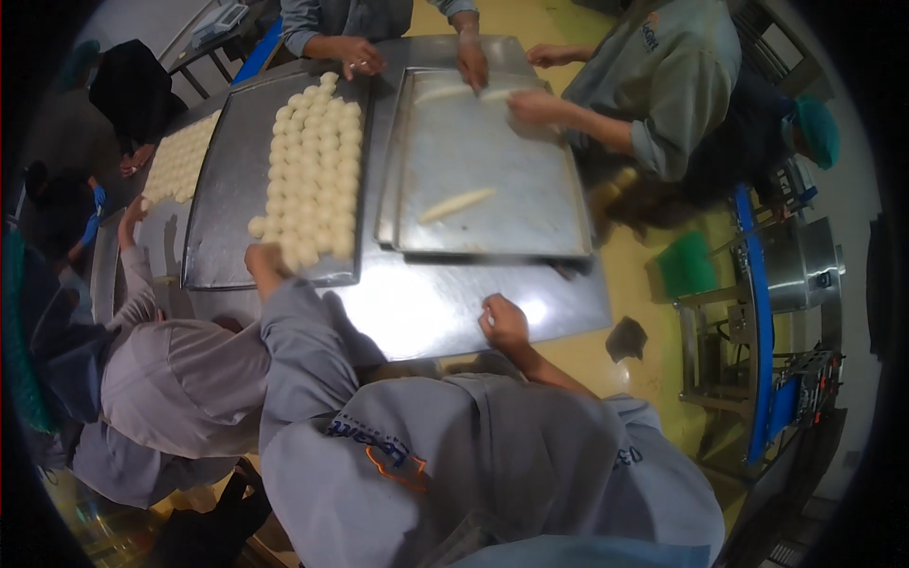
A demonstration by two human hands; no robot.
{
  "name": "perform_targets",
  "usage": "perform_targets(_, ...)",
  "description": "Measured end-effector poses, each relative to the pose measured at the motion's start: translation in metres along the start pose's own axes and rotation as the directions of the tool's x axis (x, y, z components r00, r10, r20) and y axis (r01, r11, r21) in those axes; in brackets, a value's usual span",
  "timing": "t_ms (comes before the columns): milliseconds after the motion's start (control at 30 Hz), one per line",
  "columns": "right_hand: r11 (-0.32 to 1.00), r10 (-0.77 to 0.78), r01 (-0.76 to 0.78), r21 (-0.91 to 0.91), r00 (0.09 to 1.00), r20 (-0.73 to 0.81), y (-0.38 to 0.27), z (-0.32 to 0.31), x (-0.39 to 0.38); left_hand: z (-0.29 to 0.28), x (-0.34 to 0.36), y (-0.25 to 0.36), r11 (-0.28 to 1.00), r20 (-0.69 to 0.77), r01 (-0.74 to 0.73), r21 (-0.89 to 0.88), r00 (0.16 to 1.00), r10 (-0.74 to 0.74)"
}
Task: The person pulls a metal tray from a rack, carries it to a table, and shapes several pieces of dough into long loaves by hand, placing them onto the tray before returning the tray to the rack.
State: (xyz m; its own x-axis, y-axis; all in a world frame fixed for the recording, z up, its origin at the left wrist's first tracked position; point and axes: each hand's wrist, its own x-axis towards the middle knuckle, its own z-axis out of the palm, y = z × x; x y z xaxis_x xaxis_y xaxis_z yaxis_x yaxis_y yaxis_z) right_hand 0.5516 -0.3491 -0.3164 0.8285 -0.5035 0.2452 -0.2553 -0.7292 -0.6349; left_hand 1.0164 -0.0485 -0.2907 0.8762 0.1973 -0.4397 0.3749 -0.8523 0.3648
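Observation:
My left hand (265, 257), fingers curled and partly hidden, is at the lower end of a mass of round pale dough balls (312, 161) on a dark metal tray (223, 237); I cannot make out what it grips. My right hand (504, 320) is loosely closed, with nothing visible in it, over the bare steel table (417, 317). Beyond it lie stacked pale metal trays (488, 161), with long dough pieces (456, 204) on the top one.
Co-workers' hands work at the trays across the table (472, 62) and at right (538, 109). Another co-worker reaches (134, 222) toward dough (175, 161) at left. Conveyors (756, 322), a green crate (684, 263) and a scale (216, 24) stand around.

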Motion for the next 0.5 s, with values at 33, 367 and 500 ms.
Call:
perform_targets(33, 0.999, -0.015, 0.015, 0.041, 1.000, -0.005, 0.002, 0.001, 0.000, 0.006, -0.006, -0.010, 0.879, 0.022, -0.158, -0.449, 0.982, 0.188)
perform_targets(367, 0.987, -0.149, 0.142, 0.076, 0.983, 0.105, 0.014, -0.003, 0.004, -0.165, -0.043, 0.010, 0.855, -0.740, -0.514, 0.072, 0.548, 0.391)
perform_targets(500, 0.956, -0.262, 0.232, 0.182, 0.952, 0.160, 0.023, -0.006, 0.014, -0.203, -0.165, 0.060, 0.444, -0.774, -0.867, -0.225, 0.436, 0.459)
